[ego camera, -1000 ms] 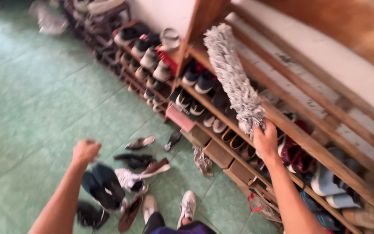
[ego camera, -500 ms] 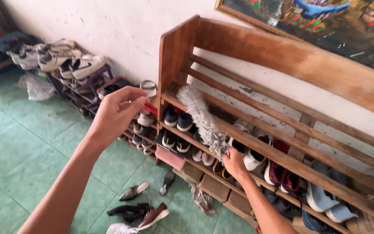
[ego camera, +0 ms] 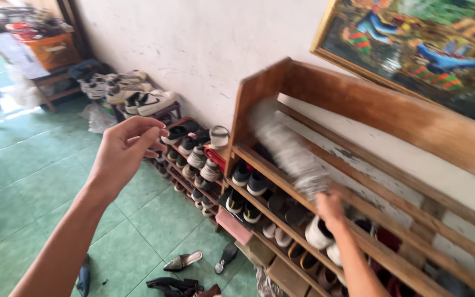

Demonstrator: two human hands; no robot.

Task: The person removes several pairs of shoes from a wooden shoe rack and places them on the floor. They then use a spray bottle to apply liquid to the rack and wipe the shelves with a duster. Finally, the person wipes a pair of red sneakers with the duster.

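The grey microfibre duster (ego camera: 288,149) lies slanted across the upper slats of the wooden shoe rack (ego camera: 358,104), its fluffy head pointing up toward the rack's left side panel. It looks light and soft, with a floppy pile that would bend against the wood, so the sound place to hold it is the lower handle end. The right hand (ego camera: 330,208) is closed around that end. The left hand (ego camera: 122,151) hangs in the air to the left, fingers loosely curled and holding nothing.

The duster is smeared by motion, so its handle and outline are hard to make out. The rack's right end and lowest tiers are cut off, and the shoes on its lower shelves (ego camera: 248,184) are partly hidden behind the slats. A framed painting (ego camera: 413,49) hangs above, and loose shoes (ego camera: 182,261) lie on the green tiled floor (ego camera: 39,159).
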